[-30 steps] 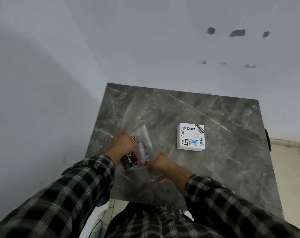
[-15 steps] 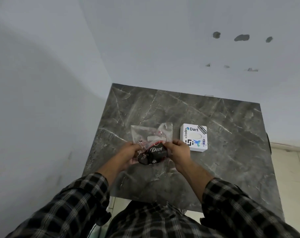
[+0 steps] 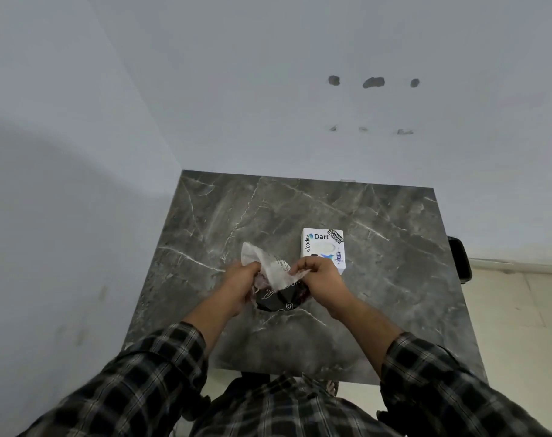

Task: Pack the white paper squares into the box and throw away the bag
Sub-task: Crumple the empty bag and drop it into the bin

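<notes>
Bag (image 3: pixel 276 280) pinched between both hands (image 3: pixel 241 283) — box (image 3: pixel 322 247) just beyond.

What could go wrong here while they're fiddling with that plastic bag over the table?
Both hands, left and right, pinch the crumpled bag above the marble table. If it tears or opens suddenly, its contents might spill and scatter on the tabletop. The white box sits closed right behind the right hand, so a quick tug could knock it. It also needs opening before anything can go in.
</notes>
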